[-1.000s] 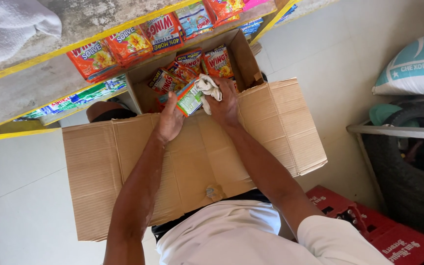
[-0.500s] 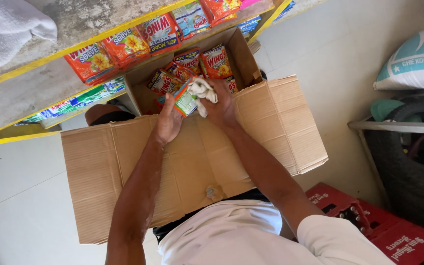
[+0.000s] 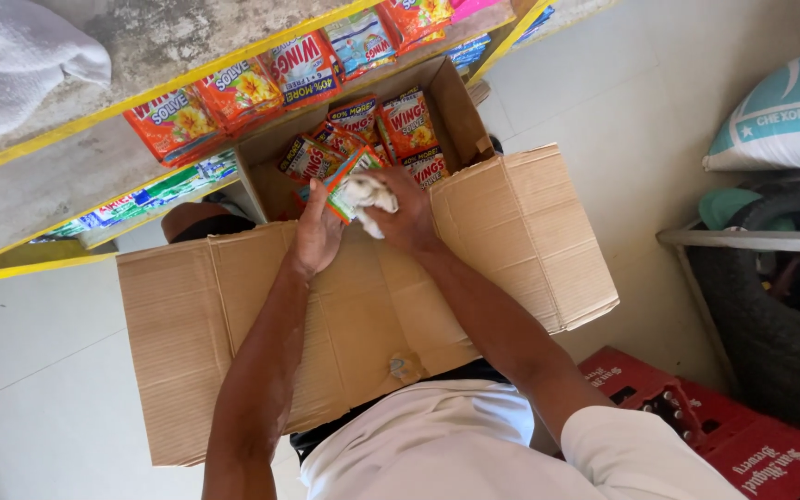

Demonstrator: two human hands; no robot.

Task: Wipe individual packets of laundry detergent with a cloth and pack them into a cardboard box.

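Observation:
An open cardboard box rests on my lap, its far end holding several red and orange sachet packets. My left hand holds one packet by its edge above the box opening. My right hand grips a crumpled white cloth and presses it against that packet.
A yellow-edged concrete shelf ahead carries a row of similar packets and a white towel on top. A red bottle crate stands at my lower right, a pale blue sack and a dark tyre further right.
Both hands have stayed over the box opening with the packet and cloth; the cloth has shifted slightly across the packet. The view has tilted a little.

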